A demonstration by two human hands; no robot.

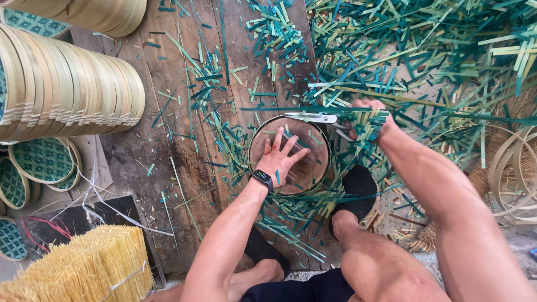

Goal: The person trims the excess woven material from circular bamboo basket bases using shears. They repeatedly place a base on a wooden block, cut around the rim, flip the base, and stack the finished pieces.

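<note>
Weathered dark wooden planks (168, 112) form the working floor, littered across the middle and far right with cut green and teal bamboo strips (391, 50). A row of round bamboo-rimmed trays (72, 89) lies stacked on its side at far left; a bundle of yellow sticks (84, 265) rests at near left.
</note>
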